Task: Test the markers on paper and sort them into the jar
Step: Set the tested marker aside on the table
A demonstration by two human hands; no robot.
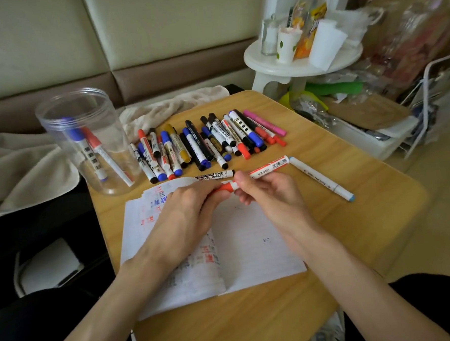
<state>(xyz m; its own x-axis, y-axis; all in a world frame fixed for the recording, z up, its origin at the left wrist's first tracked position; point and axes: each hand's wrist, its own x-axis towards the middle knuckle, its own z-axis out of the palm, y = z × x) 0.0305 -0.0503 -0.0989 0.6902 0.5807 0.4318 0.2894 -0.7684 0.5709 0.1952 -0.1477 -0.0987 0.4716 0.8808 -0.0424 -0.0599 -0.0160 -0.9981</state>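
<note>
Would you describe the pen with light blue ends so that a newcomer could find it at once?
Start at the wooden table and look right of the open notebook. A slim white pen lies there alone, slanted, apart from the row of markers. Unlike them, it has pale blue at both ends.

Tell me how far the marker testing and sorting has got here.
Early on. Done: a blue-capped marker and a red-capped marker stand in the jar, and the paper carries red and blue test scribbles. In hand: the left hand grips the red cap of the current marker, whose barrel the right hand holds. Left: the long row of markers on the table, plus a light-blue pen nearby.
</note>
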